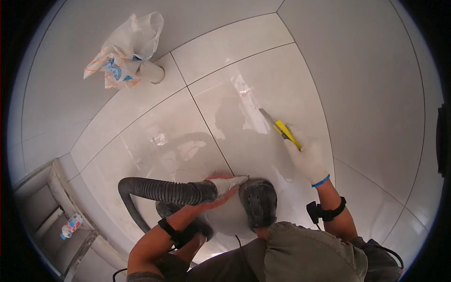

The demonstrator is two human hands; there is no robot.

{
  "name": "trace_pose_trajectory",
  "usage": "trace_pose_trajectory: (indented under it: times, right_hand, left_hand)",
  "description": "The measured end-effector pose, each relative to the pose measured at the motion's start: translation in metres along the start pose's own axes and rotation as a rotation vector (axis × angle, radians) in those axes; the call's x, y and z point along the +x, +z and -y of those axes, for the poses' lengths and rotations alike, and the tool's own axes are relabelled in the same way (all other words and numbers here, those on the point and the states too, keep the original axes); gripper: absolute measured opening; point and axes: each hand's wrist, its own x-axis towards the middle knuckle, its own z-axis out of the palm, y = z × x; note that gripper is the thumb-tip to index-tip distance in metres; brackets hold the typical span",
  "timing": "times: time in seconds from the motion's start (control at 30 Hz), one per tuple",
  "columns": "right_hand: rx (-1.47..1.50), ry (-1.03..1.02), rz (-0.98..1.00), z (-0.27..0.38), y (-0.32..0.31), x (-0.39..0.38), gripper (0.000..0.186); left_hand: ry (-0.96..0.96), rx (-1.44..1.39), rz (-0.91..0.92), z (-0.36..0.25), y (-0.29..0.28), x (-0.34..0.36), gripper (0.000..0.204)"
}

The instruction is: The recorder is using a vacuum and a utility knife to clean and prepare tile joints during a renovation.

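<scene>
My right hand (308,160), in a white glove with a blue cuff, grips a yellow utility knife (287,134). The knife's long grey blade points up and left, close over the floor tiles. My left hand (224,199) is closed round the end of a black corrugated hose (164,190), where a pale tapered tip (231,184) pokes out to the right. That tip lies beside my dark dusty shoe (258,202), near a tile joint. The fingers of my left hand are partly hidden by the hose and tip.
Glossy light floor tiles (188,113) meet grey walls (371,84) at the far side and right. By the far left wall stands a white pipe stub (152,73) with a plastic bag (124,51) over it. A bottle (72,225) lies in a recess (47,211) at the left.
</scene>
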Motion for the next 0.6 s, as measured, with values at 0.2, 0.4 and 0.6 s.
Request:
trace_pose_trajectory:
  times: [0.2, 0.4, 0.6]
  right_hand:
    - [0.018, 0.05, 0.064, 0.017, -0.003, -0.012, 0.049]
    - [0.0, -0.007, 0.072, 0.019, 0.002, -0.029, 0.048]
    - [-0.144, -0.186, 0.212, 0.08, 0.02, -0.004, 0.046]
  left_hand:
    - [-0.104, 0.664, 0.031, -0.067, 0.009, -0.022, 0.056]
    - [0.809, 1.145, -0.708, -0.17, 0.052, -0.026, 0.033]
    - [0.974, 1.09, -0.451, -0.124, -0.039, 0.004, 0.03]
